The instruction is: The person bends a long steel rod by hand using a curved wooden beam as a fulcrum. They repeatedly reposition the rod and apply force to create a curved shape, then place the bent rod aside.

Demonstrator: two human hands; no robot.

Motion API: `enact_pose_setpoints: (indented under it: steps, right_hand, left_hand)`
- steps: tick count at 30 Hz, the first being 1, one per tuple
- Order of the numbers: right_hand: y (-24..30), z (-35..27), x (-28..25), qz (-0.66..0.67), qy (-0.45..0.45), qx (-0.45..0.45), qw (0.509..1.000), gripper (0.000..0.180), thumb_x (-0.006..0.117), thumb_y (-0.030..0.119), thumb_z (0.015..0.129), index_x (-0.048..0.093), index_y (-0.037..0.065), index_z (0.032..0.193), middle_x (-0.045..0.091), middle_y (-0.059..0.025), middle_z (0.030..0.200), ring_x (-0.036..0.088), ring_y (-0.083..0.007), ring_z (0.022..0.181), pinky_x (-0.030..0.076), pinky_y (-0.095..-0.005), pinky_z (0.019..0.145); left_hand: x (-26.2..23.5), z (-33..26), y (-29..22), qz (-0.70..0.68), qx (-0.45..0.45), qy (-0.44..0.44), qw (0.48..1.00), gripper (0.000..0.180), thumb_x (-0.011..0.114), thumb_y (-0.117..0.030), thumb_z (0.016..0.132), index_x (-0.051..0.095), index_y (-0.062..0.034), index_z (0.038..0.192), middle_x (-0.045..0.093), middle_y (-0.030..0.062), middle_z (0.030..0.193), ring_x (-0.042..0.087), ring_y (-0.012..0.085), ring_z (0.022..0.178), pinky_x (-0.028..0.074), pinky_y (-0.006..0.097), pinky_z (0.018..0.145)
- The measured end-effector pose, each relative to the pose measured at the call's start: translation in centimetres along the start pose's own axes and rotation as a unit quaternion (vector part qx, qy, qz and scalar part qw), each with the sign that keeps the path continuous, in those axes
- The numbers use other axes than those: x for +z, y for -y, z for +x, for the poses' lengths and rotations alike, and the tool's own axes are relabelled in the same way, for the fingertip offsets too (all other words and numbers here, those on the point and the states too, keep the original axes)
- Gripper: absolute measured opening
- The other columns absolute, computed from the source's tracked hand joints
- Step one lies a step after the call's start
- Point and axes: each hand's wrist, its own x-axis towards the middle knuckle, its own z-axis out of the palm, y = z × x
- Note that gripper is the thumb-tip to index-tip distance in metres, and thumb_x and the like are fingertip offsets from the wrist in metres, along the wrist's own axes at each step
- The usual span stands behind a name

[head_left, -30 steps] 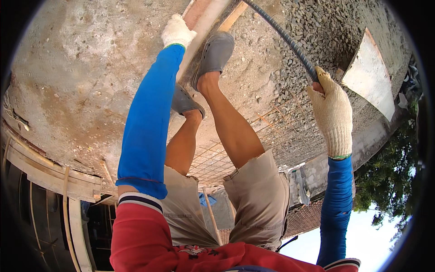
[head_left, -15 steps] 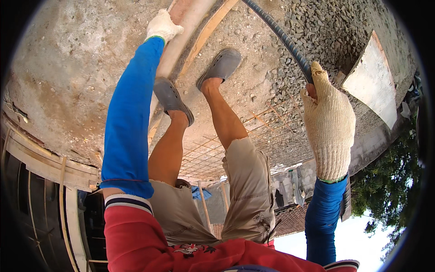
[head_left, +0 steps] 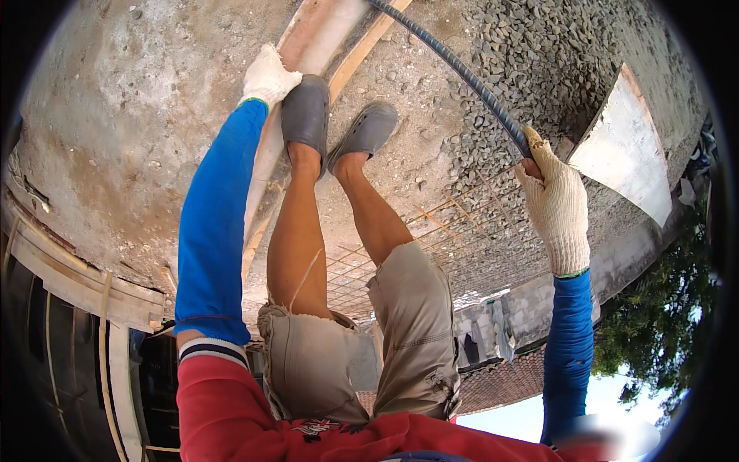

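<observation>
My left hand (head_left: 266,77), in a white knit glove with a blue sleeve, is closed on the edge of a long pale wooden plank (head_left: 319,31) lying on the concrete ground. A grey clog (head_left: 305,117) stands on the plank right beside that hand. The other grey clog (head_left: 366,129) rests on the ground next to it. My right hand (head_left: 556,202), gloved the same way, grips the end of a dark ribbed steel bar (head_left: 462,73) that runs up and left over the gravel.
Loose gravel (head_left: 539,54) covers the ground at the upper right. A flat pale board (head_left: 625,154) lies at the right. A rusty wire mesh (head_left: 439,231) lies past my legs, with a grey block wall (head_left: 531,304) and a tree (head_left: 654,323) beyond.
One clog has stepped forward onto the plank beside my left hand, and the other has drawn in next to it. My right hand keeps its grip on the steel bar.
</observation>
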Motion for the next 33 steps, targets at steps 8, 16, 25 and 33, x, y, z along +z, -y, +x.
enact_pose_setpoints:
  steps: [8, 16, 25, 33]
  right_hand:
    - [3.6, 0.8, -6.2, -0.091, 0.009, -0.039, 0.995, 0.054, 0.072, 0.017, 0.098, 0.061, 0.016, 0.15, 0.077, -0.0121, 0.096, 0.076, -0.021, 0.088, 0.059, -0.0358, 0.077]
    - [9.5, 3.3, -13.5, -0.182, 0.014, -0.05, 0.982, 0.047, 0.068, 0.016, 0.102, 0.064, 0.017, 0.149, 0.077, -0.0055, 0.093, 0.07, -0.0113, 0.079, 0.057, -0.0297, 0.071]
    - [3.0, 1.9, -4.1, 0.029, 0.049, 0.015, 0.998, 0.055, 0.074, 0.015, 0.093, 0.064, 0.012, 0.147, 0.073, -0.008, 0.088, 0.069, -0.0132, 0.077, 0.055, -0.0313, 0.074]
    - [-1.4, 2.7, 1.0, 0.015, -0.002, -0.011, 1.0, 0.054, 0.079, 0.024, 0.091, 0.066, 0.021, 0.144, 0.075, -0.0131, 0.088, 0.075, -0.0291, 0.078, 0.059, -0.0401, 0.07]
  left_hand:
    - [-0.2, 0.4, 0.5, -0.028, 0.022, -0.016, 0.999, 0.087, 0.089, -0.033, 0.068, 0.054, 0.006, 0.137, 0.067, 0.0286, 0.135, 0.064, 0.0416, 0.128, 0.051, 0.046, 0.11]
    - [0.2, 0.7, 1.3, -0.04, 0.024, -0.004, 0.999, 0.089, 0.089, -0.031, 0.067, 0.052, 0.0078, 0.139, 0.068, 0.0313, 0.129, 0.066, 0.0422, 0.124, 0.053, 0.045, 0.107]
    - [-0.8, 1.0, 0.1, -0.055, 0.004, 0.032, 0.998, 0.096, 0.09, -0.027, 0.067, 0.047, 0.0074, 0.146, 0.067, 0.0295, 0.133, 0.066, 0.0405, 0.126, 0.053, 0.043, 0.108]
    - [-0.7, 0.4, 1.1, -0.041, -0.003, 0.044, 0.998, 0.104, 0.095, -0.028, 0.063, 0.045, 0.0104, 0.146, 0.068, 0.0312, 0.128, 0.068, 0.0408, 0.121, 0.054, 0.043, 0.105]
